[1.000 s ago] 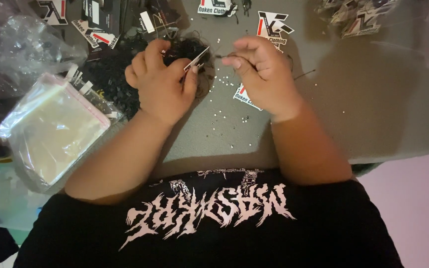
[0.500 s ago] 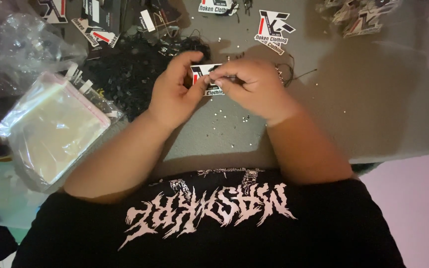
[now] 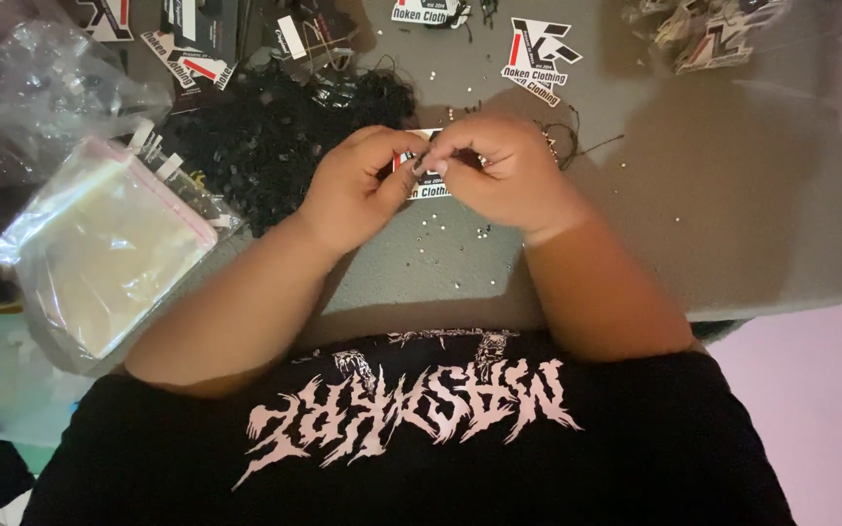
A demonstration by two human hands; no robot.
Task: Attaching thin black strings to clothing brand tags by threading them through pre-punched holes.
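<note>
The tag point(image 3: 428, 175), which a second ago was absent from the hands, now sits pinched between both, just right of the black string heap point(image 3: 275, 136). Left hand point(image 3: 355, 187) and right hand point(image 3: 504, 168) have closed together, fingers gripping it above the bench point(image 3: 752, 195).

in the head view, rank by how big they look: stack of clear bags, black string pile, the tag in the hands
1. stack of clear bags, though it lies nearer the camera
2. black string pile
3. tag, mostly hidden by both hands

Glossy paper tag point(image 3: 429, 185), matt grey tabletop point(image 3: 733, 195), shiny clear plastic bags point(image 3: 109, 263), black tangled cord point(image 3: 275, 136)
</note>
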